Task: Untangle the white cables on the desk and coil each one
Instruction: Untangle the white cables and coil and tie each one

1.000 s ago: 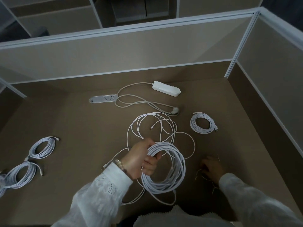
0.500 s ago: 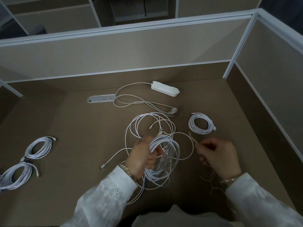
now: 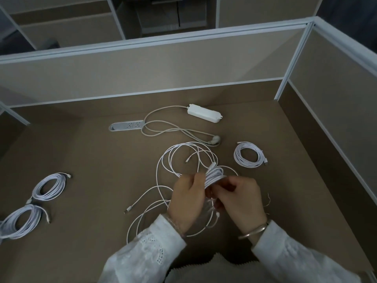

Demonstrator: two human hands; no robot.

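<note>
My left hand (image 3: 188, 198) grips a bunched coil of white cable (image 3: 214, 176) lifted above the brown desk (image 3: 91, 160). My right hand (image 3: 239, 198) is closed against the same coil from the right, its fingers curled at the bundle. Loose loops of white cable (image 3: 179, 156) lie spread on the desk behind and under my hands, with one plug end (image 3: 126, 211) to the left. Part of the coil is hidden between my hands.
Two finished coils (image 3: 49, 185) (image 3: 20, 221) lie at the left, and one coil (image 3: 248, 154) at the right. A white power strip (image 3: 205, 113) with its thick cord and a desk socket (image 3: 126, 126) sit at the back. Partition walls (image 3: 142, 74) enclose the desk.
My right hand rose from the desk at the right and came in to the coil. My left hand lifted and bunched the coil tighter.
</note>
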